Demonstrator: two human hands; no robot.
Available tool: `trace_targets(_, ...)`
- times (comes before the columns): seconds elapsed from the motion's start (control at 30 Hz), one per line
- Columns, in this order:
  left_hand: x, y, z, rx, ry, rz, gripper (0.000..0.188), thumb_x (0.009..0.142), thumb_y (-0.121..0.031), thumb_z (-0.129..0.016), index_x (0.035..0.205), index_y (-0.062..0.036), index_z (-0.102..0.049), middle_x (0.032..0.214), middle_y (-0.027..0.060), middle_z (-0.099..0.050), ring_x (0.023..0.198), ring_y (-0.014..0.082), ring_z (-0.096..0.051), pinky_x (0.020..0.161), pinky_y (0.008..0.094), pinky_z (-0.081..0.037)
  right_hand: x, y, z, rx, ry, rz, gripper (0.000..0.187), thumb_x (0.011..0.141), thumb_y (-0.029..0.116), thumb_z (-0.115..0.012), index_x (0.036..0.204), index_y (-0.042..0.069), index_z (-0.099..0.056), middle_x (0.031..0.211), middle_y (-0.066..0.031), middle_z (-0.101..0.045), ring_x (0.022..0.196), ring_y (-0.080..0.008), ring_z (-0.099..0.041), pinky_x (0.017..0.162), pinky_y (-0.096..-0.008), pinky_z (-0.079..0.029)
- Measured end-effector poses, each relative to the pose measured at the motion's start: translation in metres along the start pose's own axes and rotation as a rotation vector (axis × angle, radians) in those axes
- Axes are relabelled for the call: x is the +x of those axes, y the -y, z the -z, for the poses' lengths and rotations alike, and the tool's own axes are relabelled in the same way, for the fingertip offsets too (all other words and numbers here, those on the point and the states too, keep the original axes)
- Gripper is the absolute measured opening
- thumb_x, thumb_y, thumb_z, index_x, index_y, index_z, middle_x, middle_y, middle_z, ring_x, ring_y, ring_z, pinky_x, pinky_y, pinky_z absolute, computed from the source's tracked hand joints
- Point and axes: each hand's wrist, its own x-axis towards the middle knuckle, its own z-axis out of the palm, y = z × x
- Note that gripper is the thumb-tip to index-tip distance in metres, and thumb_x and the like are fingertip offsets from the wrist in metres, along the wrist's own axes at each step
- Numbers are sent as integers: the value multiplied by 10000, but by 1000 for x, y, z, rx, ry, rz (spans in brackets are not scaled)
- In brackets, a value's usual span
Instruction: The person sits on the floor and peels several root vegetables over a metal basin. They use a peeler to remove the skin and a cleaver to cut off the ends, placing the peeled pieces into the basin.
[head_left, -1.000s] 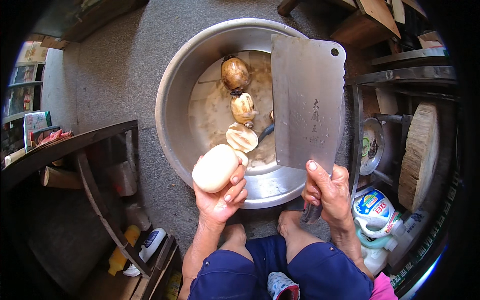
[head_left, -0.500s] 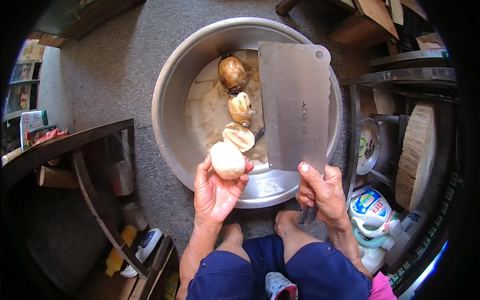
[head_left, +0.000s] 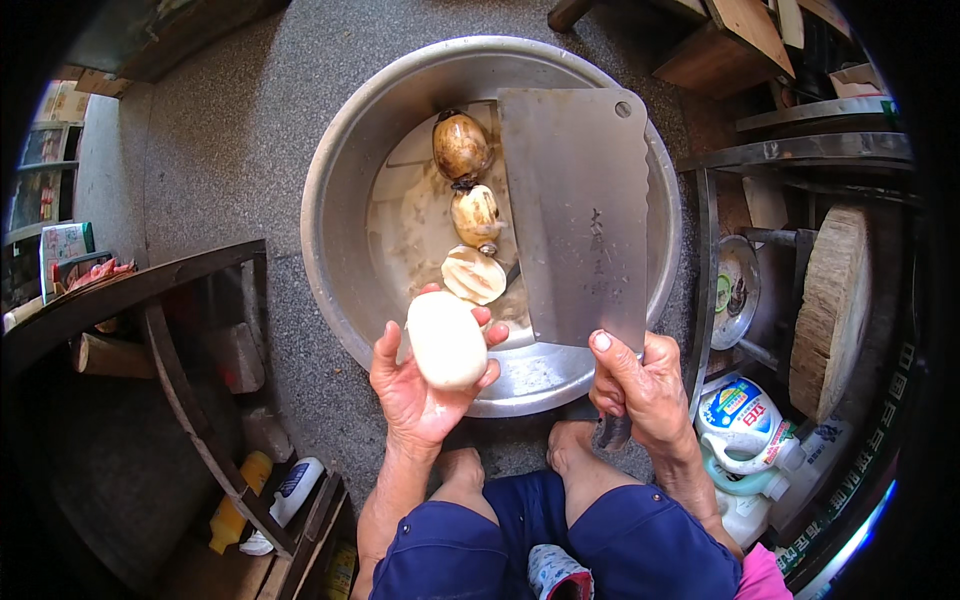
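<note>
L hand [head_left: 420,412] is palm up, fingers curled round a smooth, pale pc of what looks like lotus root [head_left: 448,342], held over the near side of the big metal basin [head_left: 318,200]; its thumb stands off to the side. R hand [head_left: 645,385] is closed tight on the handle of a wide cleaver [head_left: 580,220], blade upright over the basin's R half, apart from the pale pc. Progress, as far as I can judge: held pc looks fully peeled, no brown on the side facing up, no cut visible there. In the basin, the far brown segment [head_left: 461,146] has its skin on, w/ the patchy middle segment [head_left: 475,217] joined to it, only partly bared; so peeling on those is prob. unfinished. The pale grooved segment [head_left: 474,276] at the near end looks mostly bare; can't tell re its underside.
</note>
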Motion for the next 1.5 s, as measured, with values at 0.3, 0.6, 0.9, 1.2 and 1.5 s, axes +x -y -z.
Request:
trace_targets(0.3, -3, -4, -4, 371, -63, 29, 655, 800, -331, -644, 1389, -111, -463, 1160, 211, -572, 941, 363, -619, 581, 485, -590, -4, 9, 0, 210, 98, -156, 233, 981, 178, -614, 804, 35, -562, 580, 21, -448, 470, -37, -378, 414, -214, -321)
trace_targets(0.6, -7, 6, -17, 848, -146, -88, 745, 716, -240, -707, 1366, 7, -438, 1153, 198, -602, 959, 292, -668, 713, 440, -623, -6, 14, -13, 128, 199, -199, 242, 982, 209, -618, 854, 5, -592, 563, 23, -444, 480, -43, -385, 427, -233, -316)
trace_targets(0.9, -13, 1, -8, 902, -249, 97, 558, 845, -278, -719, 1268, 40, -543, 1005, 156, -673, 815, 221, -696, 586, 309, -613, -8, 14, -20, -127, 172, -120, 269, 962, 272, -653, 955, 4, -682, 593, 36, -496, 518, -28, -433, 455, -218, -347)
trace_targets(1.2, -12, 7, -14, 806, -221, 30, 504, 899, -301, -683, 1257, 27, -549, 981, 131, -671, 775, 193, -691, 546, 281, -600, -10, 15, -22, -119, 165, -151, 262, 955, 269, -664, 947, 7, -689, 604, 38, -505, 528, -26, -437, 462, -218, -354)
trace_targets(1.5, -11, 12, -16, 854, -244, -88, 456, 911, -294, -671, 1235, 12, -571, 989, 106, -677, 736, 168, -678, 552, 273, -584, -9, 11, -22, -65, 175, -179, 278, 955, 272, -663, 874, 5, -665, 618, 29, -522, 537, -27, -453, 461, -227, -359)
